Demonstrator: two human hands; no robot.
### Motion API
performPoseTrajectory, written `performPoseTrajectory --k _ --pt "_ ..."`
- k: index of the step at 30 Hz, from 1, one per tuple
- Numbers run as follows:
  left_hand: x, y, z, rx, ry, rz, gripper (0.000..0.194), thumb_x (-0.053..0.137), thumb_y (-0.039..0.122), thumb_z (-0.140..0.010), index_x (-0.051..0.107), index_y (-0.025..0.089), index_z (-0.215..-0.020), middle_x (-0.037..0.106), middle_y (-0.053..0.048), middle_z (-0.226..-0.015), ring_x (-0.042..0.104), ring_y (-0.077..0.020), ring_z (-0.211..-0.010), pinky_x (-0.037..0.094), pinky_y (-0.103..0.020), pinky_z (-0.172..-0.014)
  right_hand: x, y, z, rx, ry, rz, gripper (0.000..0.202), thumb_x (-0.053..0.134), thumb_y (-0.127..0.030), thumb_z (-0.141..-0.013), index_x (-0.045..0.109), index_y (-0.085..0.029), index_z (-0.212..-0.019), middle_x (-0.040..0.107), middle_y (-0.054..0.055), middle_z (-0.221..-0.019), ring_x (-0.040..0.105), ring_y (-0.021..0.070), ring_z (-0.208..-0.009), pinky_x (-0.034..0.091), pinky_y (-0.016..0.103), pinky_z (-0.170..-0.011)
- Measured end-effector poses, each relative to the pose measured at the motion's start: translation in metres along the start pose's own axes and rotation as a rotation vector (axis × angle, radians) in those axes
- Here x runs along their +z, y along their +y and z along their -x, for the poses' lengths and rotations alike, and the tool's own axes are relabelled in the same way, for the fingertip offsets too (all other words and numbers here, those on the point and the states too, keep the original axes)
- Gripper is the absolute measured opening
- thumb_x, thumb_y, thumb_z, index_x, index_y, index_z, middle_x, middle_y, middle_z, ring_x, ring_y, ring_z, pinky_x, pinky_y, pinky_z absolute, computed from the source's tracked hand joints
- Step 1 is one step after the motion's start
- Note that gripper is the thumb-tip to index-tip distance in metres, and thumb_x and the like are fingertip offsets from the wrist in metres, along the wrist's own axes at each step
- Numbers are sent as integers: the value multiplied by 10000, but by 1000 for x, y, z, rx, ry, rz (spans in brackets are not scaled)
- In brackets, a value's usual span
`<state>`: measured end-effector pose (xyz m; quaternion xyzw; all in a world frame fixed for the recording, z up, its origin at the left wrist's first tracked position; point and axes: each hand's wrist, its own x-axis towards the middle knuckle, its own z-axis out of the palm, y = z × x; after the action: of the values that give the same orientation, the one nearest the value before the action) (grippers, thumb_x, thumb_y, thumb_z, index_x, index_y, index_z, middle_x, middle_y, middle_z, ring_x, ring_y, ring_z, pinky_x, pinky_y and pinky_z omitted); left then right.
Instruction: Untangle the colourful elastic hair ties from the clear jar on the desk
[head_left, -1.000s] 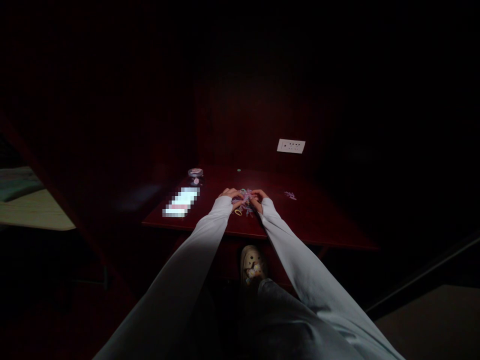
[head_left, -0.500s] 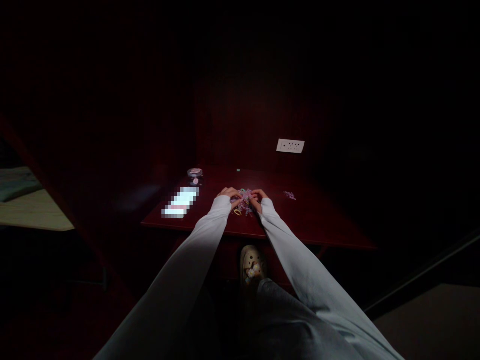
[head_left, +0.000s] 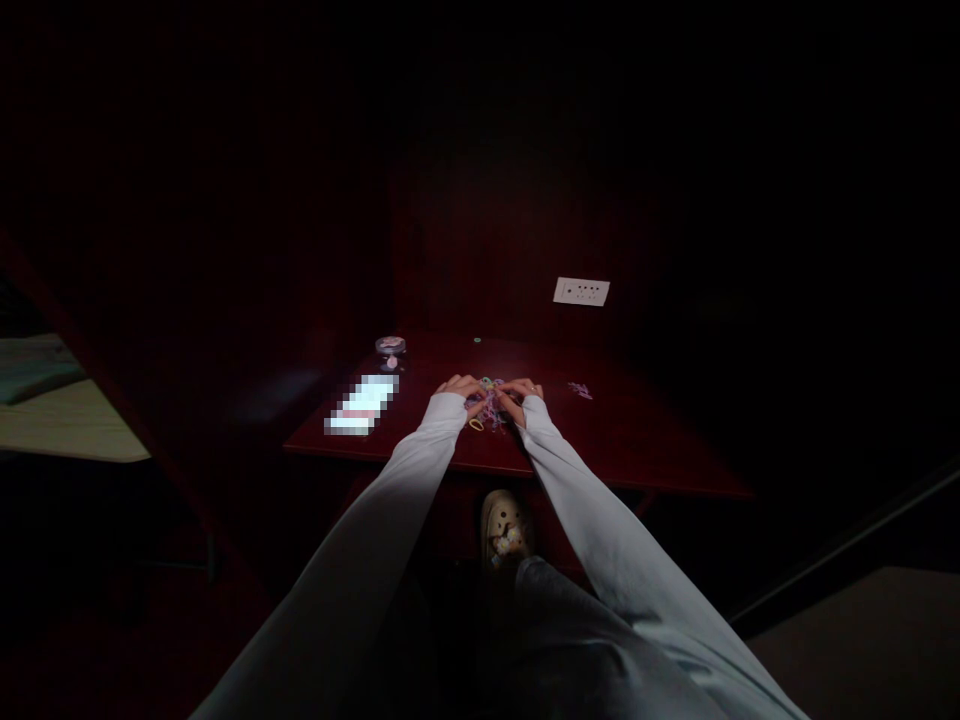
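Darkness fills most of your frame, and only the dim red desk (head_left: 637,440) near the centre catches light. Your heap of small coloured pieces (head_left: 491,409) lies just below mid-frame, between your hands, with a yellow ring (head_left: 472,423) at its lower left. Such poor light could make you mistake one colour for another, and overlapping pieces may drag their neighbours along when one is pulled. A sleeve brushing back could also sweep loose bits over the desk's front edge, and a wide reach could scatter the purple cluster (head_left: 580,390) right of centre. Your left hand (head_left: 459,387) and right hand (head_left: 519,391) arch in from either side, fingers bent, tips narrowly apart over the heap; whether either pinches a piece, you cannot tell
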<state>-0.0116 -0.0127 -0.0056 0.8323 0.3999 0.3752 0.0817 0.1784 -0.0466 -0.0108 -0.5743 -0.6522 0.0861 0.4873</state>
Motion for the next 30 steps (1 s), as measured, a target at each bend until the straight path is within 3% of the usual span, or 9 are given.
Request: performPoseTrajectory --k 9,30 --pt "-5 8 2 2 -38 -109 55 767 242 -920 793 253 -967 764 -35 -1134 627 -228 -1085 474 -324 -922 0 1 2 29 16 10 408 686 -644 -903 808 -266 -811 710 82 -962 569 281 -1031 442 424 -940" --pt "-5 6 2 -24 -48 -112 77 755 208 -909 769 242 -977 783 -33 -1133 650 -226 -1068 470 -329 -941 -1 12 -2 65 154 -42 420 619 -621 -917 782 -240 -850 753 91 -998 591 275 -1003 401 419 -968"
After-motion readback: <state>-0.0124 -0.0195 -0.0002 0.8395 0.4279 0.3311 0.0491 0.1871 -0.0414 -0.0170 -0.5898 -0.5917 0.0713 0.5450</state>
